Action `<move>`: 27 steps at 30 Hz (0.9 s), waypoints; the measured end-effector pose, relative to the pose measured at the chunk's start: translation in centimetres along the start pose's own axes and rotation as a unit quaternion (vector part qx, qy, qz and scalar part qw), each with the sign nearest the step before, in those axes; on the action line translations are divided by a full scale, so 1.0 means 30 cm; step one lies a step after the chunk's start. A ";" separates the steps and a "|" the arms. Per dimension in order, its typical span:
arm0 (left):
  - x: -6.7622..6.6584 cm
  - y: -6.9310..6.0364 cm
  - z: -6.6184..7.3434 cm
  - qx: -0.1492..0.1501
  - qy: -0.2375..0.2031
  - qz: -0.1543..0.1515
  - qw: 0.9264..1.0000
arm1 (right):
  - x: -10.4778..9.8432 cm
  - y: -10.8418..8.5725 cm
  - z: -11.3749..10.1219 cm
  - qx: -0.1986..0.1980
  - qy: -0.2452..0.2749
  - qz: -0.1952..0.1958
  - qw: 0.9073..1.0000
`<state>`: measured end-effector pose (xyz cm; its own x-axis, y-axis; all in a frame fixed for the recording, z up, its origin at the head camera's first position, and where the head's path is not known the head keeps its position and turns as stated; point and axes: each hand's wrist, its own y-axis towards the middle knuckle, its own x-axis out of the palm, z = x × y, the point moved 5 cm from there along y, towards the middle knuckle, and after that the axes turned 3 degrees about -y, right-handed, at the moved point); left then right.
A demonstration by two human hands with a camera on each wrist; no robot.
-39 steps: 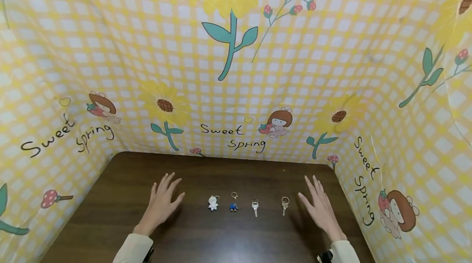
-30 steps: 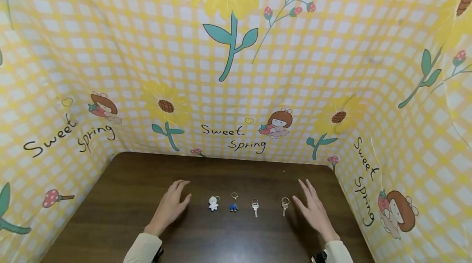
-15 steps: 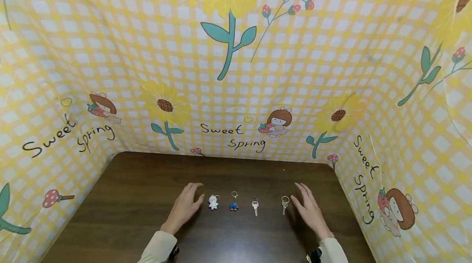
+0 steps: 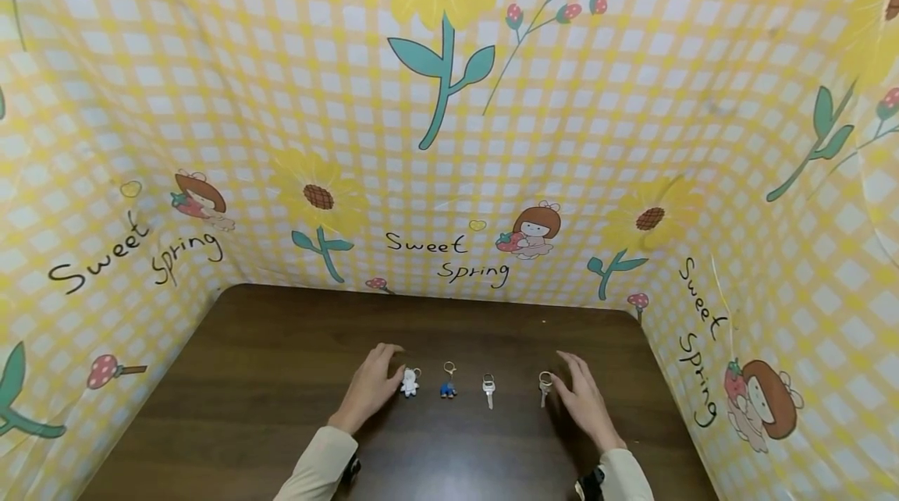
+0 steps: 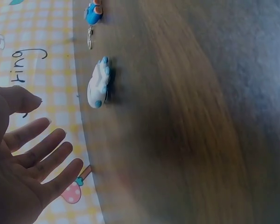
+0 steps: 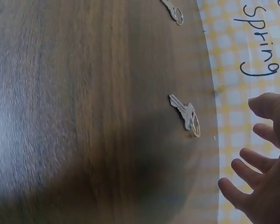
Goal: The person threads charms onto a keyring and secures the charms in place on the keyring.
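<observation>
- Four little things in a row on the brown table [image 4: 435,450], lower middle of the frame: white charm [image 4: 410,384], blue charm [image 4: 448,391], left key [image 4: 489,391], right key [image 4: 545,389].
- Left hand [image 4: 370,387] is just left of the white charm, fingers loosely spread, and its wrist cam shows a gap between them.
- Right hand [image 4: 585,398] sits just right of the right key, fingers kinda spread too, gap visible in that wrist view.

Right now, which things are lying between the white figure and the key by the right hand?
Between the white figure and that key lie the blue figure, then the other key. The head view shows this.
</observation>
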<state>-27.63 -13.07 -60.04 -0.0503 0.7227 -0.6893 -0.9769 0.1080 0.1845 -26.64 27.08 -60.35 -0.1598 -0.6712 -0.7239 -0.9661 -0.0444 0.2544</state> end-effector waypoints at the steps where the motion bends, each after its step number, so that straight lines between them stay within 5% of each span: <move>1: 0.005 0.003 0.000 -0.002 0.000 -0.003 1.000 | 0.004 0.001 0.001 0.001 -0.001 0.001 1.000; 18: 0.080 0.030 -0.007 0.029 0.067 0.006 0.997 | 0.062 0.008 0.028 0.038 -0.007 -0.004 0.999; 27: 0.133 0.037 -0.004 0.031 0.097 -0.023 0.995 | 0.087 0.007 0.038 0.058 -0.005 -0.019 0.998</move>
<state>-28.93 -10.14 -62.68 -0.0506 0.5708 -0.8195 -0.9647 0.1843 0.1880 -27.51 26.17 -62.93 -0.1239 -0.6632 -0.7381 -0.9883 0.0161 0.1514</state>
